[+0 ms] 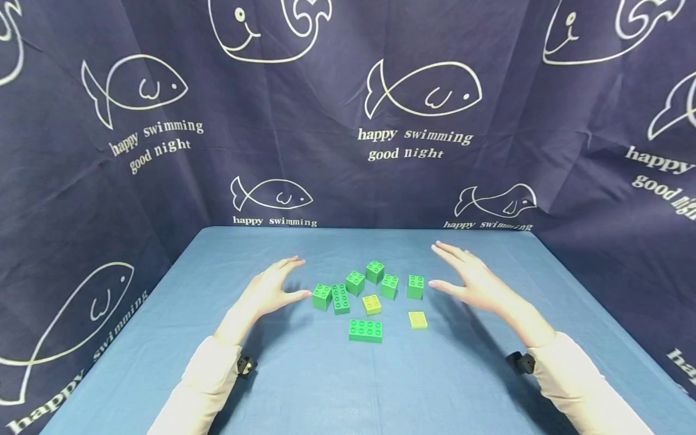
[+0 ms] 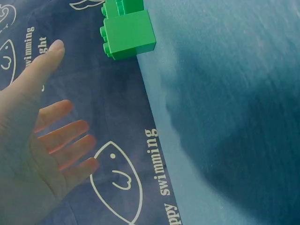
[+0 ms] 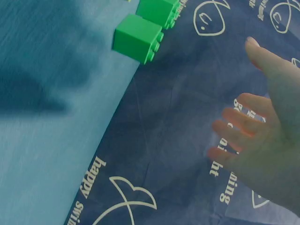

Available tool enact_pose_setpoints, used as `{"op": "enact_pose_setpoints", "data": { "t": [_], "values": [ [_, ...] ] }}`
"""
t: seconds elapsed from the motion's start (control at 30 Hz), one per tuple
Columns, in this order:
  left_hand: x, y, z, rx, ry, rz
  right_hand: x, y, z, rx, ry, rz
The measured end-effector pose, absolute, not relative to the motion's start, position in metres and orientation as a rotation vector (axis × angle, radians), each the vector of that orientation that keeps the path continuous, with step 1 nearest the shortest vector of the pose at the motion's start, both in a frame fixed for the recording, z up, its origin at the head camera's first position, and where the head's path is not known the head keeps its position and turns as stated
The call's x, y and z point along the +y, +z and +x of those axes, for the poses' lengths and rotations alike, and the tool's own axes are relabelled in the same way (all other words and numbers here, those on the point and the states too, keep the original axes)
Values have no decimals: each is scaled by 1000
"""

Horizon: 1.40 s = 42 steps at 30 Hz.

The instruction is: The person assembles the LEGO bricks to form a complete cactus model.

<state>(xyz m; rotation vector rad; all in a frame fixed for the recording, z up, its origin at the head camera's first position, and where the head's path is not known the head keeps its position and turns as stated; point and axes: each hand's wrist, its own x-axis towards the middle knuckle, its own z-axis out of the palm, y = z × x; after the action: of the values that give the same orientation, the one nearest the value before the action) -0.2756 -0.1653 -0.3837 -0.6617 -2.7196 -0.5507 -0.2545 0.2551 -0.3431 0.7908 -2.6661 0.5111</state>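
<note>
My left hand [image 1: 270, 290] hovers above the table at the left of a loose group of toy building bricks, fingers spread and holding nothing. Nearest to it is a green square brick [image 1: 322, 296], seen large in the left wrist view as a green brick [image 2: 130, 35]. A long green brick [image 1: 341, 299] lies just right of that one. On the opposite side my right hand [image 1: 474, 281] is also raised with nothing in it, close to another green square brick [image 1: 415, 287]. Between the hands are a yellow brick [image 1: 372, 304] and a few more green bricks [image 1: 356, 282].
Nearer the front lie a long green brick [image 1: 365, 331] and a thin yellow tile [image 1: 417, 320]. A blue cloth covers the table [image 1: 337, 393]. Dark blue curtains [image 1: 337, 133] with white fish drawings enclose its back and sides.
</note>
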Motion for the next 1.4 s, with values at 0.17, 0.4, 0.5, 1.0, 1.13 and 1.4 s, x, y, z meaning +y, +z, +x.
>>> {"op": "enact_pose_setpoints", "data": {
  "t": [0.17, 0.4, 0.5, 1.0, 1.13, 1.4],
  "values": [
    [-163, -389, -280, -2709, -633, -723, 242, -346, -254, -2536, 545, 884],
    [-159, -391, -286, -2676, -841, -789, 222, -350, -255, -2430, 594, 1019],
    [-156, -391, -287, -2669, -930, -807, 213, -353, -254, -2419, 623, 1081],
    [-147, -395, -296, -2707, -1083, -900, 173, -365, -248, -2496, 642, 1226],
    [-147, -399, -299, -2724, -1107, -908, 164, -367, -245, -2542, 648, 1267],
    [-148, -405, -302, -2789, -1091, -935, 153, -375, -245, -2530, 704, 1392]
  ]
}}
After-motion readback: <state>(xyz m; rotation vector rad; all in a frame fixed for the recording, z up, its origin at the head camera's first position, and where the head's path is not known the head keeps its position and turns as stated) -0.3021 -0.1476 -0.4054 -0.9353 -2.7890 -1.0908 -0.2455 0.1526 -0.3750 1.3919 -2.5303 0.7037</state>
